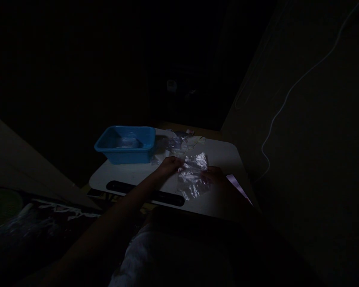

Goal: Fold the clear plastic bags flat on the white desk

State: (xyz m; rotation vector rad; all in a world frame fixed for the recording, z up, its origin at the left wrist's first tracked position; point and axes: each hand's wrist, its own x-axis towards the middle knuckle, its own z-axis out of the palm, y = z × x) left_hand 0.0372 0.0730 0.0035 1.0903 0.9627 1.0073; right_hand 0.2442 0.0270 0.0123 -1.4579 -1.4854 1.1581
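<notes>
The scene is very dark. A clear crumpled plastic bag [193, 175] lies on a small white table [131, 175]. My left hand [169, 165] grips the bag's left edge with its fingers closed. My right hand [215, 175] holds the bag's right side; its fingers are partly lost in shadow but look pinched on the plastic. Both forearms reach in from the bottom of the view.
A blue plastic tub [126, 144] stands at the table's back left with something clear inside. More clear plastic [175, 143] lies beside it. A dark slot [146, 192] runs along the near edge. A white cable [287, 95] hangs down the right wall.
</notes>
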